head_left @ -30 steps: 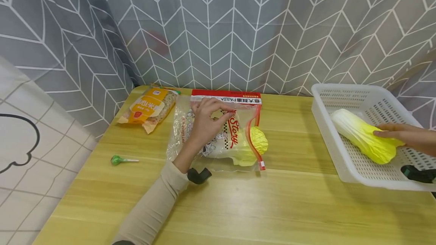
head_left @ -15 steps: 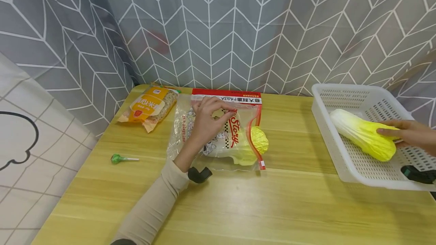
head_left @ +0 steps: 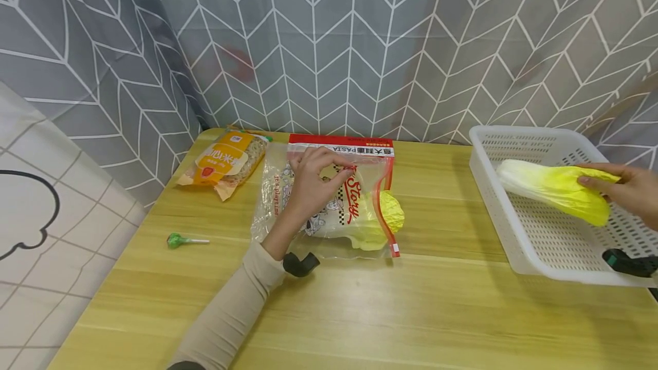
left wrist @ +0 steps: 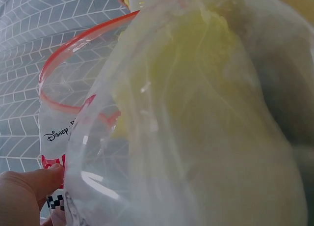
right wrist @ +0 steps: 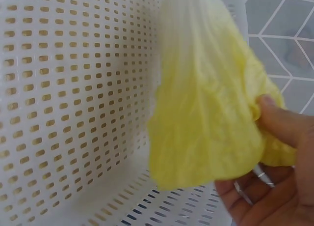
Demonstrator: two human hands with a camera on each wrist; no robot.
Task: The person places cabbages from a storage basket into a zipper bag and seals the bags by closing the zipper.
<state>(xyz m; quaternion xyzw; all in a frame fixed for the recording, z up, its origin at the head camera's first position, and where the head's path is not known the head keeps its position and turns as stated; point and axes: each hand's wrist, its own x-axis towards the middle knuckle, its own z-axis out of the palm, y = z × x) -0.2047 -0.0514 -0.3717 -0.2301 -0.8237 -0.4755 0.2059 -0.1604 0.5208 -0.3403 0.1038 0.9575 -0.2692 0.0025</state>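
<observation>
A: Head view, entry one. Left hand [head_left: 313,184] rests on the zip bag [head_left: 329,201], fingers curled and pinching the clear film near its top. Bag lies flat on the wooden table [head_left: 360,313]; a cabbage in the bag [head_left: 382,218] pokes its yellow tip past the red zip strip.

B: And the other side?

A: Right hand [head_left: 629,190] grips a second cabbage [head_left: 557,187] by its yellow leafy end, held clear above the floor of the white basket [head_left: 519,244], white stem pointing left. Also noted: noodle packet [head_left: 226,164], red pasta box [head_left: 341,146] behind the bag, green lollipop [head_left: 180,240].

B: Left wrist view?

A: Bag film [left wrist: 162,152] fills the frame, red zip rim curving open, pale cabbage [left wrist: 211,64] inside. One fingertip [left wrist: 29,189] pressed to the film.

B: Right wrist view?

A: Thumb [right wrist: 282,120] and fingers clamp the yellow leaves [right wrist: 211,118]; the perforated basket wall [right wrist: 73,103] sits behind it.
</observation>
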